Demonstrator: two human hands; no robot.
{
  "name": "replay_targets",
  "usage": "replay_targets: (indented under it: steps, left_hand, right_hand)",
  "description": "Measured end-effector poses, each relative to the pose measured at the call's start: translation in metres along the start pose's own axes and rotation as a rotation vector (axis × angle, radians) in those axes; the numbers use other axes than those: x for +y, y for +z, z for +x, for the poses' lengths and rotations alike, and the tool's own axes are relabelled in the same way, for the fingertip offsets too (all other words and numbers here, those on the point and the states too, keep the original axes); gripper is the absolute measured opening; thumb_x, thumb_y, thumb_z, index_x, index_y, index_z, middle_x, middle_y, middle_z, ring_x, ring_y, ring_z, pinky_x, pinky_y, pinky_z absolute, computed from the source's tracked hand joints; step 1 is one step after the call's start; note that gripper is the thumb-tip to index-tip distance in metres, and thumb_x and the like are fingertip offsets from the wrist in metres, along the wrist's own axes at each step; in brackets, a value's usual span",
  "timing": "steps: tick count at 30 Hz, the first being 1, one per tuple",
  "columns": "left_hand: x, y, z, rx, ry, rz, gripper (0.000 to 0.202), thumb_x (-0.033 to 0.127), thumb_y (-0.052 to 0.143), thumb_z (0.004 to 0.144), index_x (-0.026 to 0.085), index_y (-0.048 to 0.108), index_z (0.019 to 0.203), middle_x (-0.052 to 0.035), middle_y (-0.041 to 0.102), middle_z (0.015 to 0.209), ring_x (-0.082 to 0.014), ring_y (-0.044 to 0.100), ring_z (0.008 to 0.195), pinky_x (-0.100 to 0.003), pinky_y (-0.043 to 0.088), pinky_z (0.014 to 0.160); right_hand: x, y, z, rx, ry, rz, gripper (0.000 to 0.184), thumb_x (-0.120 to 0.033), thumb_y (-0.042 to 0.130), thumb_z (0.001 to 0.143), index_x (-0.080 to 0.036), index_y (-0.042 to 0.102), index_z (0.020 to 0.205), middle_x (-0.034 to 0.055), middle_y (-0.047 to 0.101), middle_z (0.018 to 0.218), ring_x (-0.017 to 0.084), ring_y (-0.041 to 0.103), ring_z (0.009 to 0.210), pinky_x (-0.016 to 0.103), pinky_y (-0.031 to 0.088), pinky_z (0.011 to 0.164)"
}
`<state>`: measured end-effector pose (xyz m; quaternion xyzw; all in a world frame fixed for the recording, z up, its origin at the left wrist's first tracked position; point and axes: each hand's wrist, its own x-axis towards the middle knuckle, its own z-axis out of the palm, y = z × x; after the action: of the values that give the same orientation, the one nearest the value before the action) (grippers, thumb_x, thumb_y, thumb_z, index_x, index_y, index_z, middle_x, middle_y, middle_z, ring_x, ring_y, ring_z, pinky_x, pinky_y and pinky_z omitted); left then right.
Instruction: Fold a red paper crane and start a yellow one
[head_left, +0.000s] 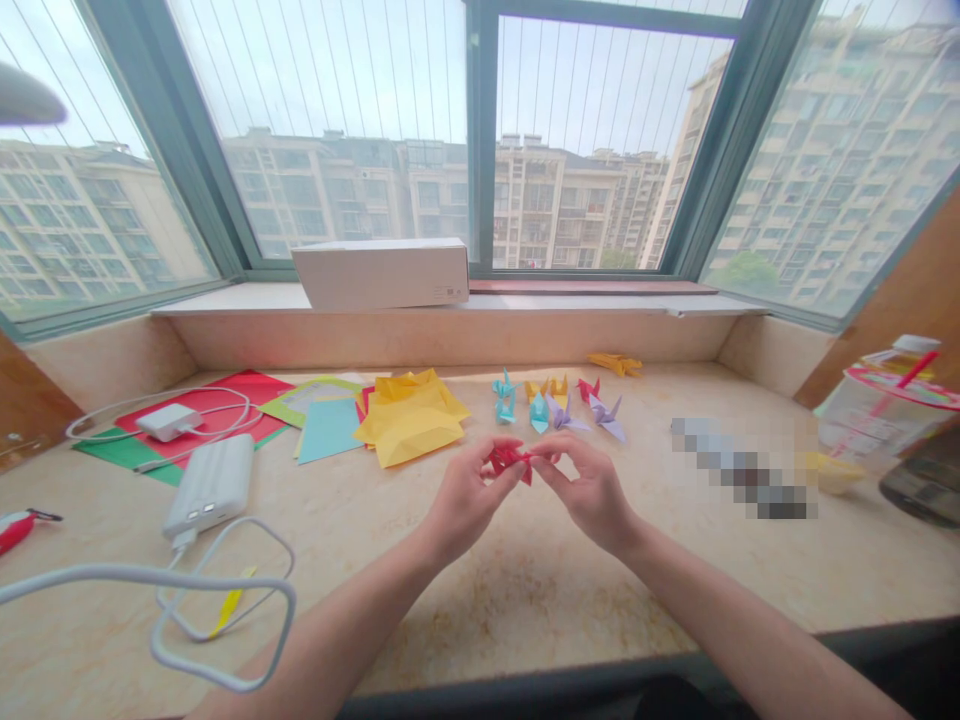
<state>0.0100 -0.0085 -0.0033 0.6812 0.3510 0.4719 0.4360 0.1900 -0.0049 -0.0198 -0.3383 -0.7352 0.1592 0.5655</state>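
1. While windows (337, 80) rise behind the yellow paper (412, 425), a mottled counter (495, 620) spreads beneath it.
2. Right of the yellow paper, folded red paper (507, 459) sits between both hands' fingertips, left hand (466, 497) and right hand (589, 492) each pinching it.
3. Left of the creased yellow paper lies a smooth, blocky power bank (214, 483); right, sharp-winged paper cranes (538, 412).
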Motion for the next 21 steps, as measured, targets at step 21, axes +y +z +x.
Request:
replay_targets:
  steps: [21]
  left_hand:
    - [0.0048, 0.0001, 0.0015, 0.041, 0.005, -0.113, 0.019, 0.033, 0.065, 0.088, 0.014, 0.068, 0.091, -0.0045, 0.070, 0.076, -0.0150, 0.063, 0.069, -0.027, 0.051, 0.066]
  right_hand:
    - [-0.0018, -0.0076, 0.0043, -0.049, -0.077, -0.070, 0.010, -0.023, 0.064, 0.090, -0.022, 0.072, 0.096, 0.0063, 0.072, 0.089, 0.020, 0.067, 0.084, 0.035, 0.054, 0.076]
